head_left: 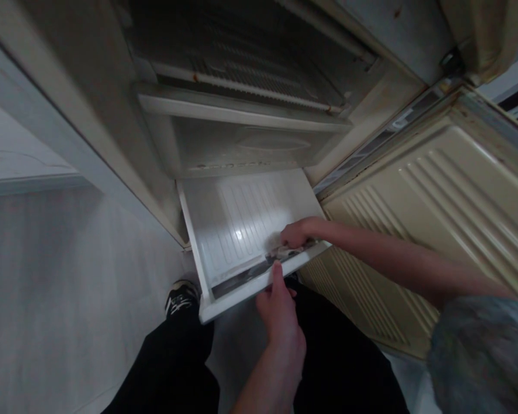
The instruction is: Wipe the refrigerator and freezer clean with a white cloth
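Observation:
A pale drawer (246,213) with a ribbed floor is pulled out at the bottom of an old freezer compartment. My left hand (278,299) grips its front edge from below, with the thumb on top of the rim. Inside the drawer, near the front right, my right hand (300,232) is closed on a whitish crumpled cloth (285,251), which lies against the inner side of the front wall. Part of the cloth is hidden under my fingers.
Above sits a closed translucent drawer (259,141), with a wire shelf (250,83) higher up. The opened ribbed door (440,201) stands to the right. A shoe (182,297) is on the grey floor (90,276) below left.

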Demonstrator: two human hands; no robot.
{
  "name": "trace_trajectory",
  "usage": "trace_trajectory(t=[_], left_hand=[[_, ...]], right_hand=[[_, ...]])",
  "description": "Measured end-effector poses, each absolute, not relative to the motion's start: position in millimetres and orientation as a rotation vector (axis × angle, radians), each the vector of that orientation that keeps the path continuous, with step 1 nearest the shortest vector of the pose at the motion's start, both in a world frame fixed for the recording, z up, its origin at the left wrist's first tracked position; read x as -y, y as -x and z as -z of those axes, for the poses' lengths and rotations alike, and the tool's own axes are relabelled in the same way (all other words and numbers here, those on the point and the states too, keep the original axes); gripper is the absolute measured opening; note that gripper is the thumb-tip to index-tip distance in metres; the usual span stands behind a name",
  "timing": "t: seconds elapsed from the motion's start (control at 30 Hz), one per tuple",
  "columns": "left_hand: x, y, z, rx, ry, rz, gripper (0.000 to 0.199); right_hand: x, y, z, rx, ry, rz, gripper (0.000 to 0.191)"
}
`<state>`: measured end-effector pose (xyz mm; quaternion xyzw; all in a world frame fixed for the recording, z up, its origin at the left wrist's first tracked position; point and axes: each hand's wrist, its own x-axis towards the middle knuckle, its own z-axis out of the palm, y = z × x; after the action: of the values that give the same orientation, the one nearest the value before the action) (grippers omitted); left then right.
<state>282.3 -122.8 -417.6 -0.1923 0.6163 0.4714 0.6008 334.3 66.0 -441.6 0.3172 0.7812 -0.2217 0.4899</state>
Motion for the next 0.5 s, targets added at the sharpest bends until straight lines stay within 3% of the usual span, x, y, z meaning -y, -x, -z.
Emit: trace_trajectory(t=[0.13, 0.23, 0.33, 0.5], left_hand=[[123, -285, 422, -1.438, 0.437, -1.114, 0.036], [124, -285, 424, -1.456, 0.423, -1.122, 0.036], [124, -284, 423, -1.44, 0.428, -1.113, 0.037], [122, -281, 416, -1.423, 0.457, -1.111, 0.031]], right_hand=[[-38, -252, 444, -2.021, -0.391, 1.089, 0.029], [-16, -207, 442, -2.009, -0.209, 1.273, 0.022], [-15, -210, 430, -2.07, -0.172, 1.092, 0.016], [-53, -291, 414, -1.998, -0.392, 0.627, 0.026]])
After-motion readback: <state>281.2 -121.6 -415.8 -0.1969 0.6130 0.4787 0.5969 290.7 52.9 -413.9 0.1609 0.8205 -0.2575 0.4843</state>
